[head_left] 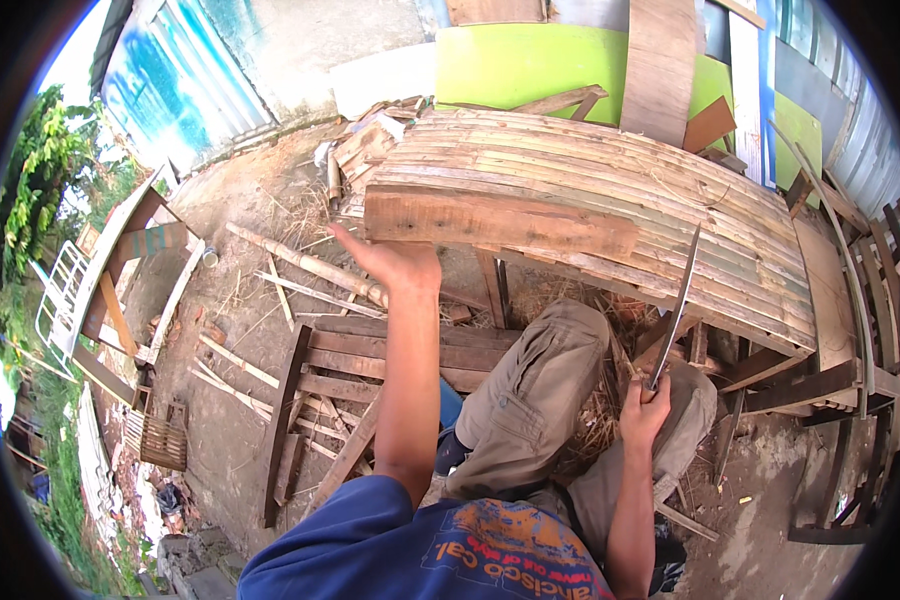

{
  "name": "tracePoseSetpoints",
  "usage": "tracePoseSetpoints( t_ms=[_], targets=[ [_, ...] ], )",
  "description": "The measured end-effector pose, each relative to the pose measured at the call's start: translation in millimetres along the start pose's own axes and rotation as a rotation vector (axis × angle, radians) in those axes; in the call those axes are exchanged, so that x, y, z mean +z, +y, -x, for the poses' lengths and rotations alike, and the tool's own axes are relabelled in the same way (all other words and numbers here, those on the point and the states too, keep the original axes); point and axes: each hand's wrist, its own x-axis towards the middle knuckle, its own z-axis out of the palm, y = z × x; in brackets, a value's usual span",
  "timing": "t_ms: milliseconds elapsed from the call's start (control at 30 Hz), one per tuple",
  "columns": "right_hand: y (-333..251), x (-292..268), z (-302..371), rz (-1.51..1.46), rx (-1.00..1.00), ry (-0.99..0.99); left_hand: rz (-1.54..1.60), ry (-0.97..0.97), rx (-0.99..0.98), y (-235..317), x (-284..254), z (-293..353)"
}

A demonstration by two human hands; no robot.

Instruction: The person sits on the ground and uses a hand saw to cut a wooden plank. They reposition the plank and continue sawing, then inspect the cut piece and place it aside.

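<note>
A thick, rough-sawn wooden plank (500,218) lies across my view at the near edge of a bamboo-slat table (610,165). My left hand (398,264), palm turned up, supports the plank under its left end. Its thumb sticks out to the left, while the plank hides the other fingers. In my right hand (646,408) is a long machete (680,305), gripped by its handle near my right knee. The blade points up and slightly right, its tip just beyond the table's near edge, to the right of the plank. I cannot tell whether the plank touches the table.
Below my left arm stands a slatted wooden bench (400,352). Bamboo poles (305,262) and straw litter the dirt ground. Wooden frames (870,400) crowd the right side. Green panels (530,65) lean behind the table. A tipped wooden piece of furniture (120,265) is far left.
</note>
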Motion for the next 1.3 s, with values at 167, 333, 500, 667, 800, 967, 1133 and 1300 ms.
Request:
tracePoseSetpoints(
  t_ms=[167, 333, 500, 667, 800, 967, 1133, 1300],
  targets=[
    [5, 2, 3, 0.003, 0.030, 0.007, -0.217, -0.037, 0.086, -5, -33, -9],
    [24, 2, 5, -0.179, 0.049, -0.050, -0.163, 0.024, 0.038, -12, -56, -7],
    [24, 11, 11, -0.255, 0.034, -0.090, -0.035, 0.027, 0.006, -16, -45, -5],
    [-9, 32, 27, -0.122, 0.060, -0.197, 0.120, 0.145, -0.064, -28, -52, -22],
    [-28, 36, 33, -0.114, -0.095, -0.261, 0.135, 0.134, -0.086, -25, -57, -22],
    [-51, 20, 16, -0.173, -0.034, -0.307, 0.129, 0.185, -0.032, -31, -52, -29],
    [-87, 10, 27, -0.488, -0.096, -0.369, 0.564, -0.555, -0.080, -30, -70, -36],
    [-97, 5, 24, -0.441, -0.079, -0.356, 0.571, -0.605, -0.075, -22, -34, -20]
  ],
)
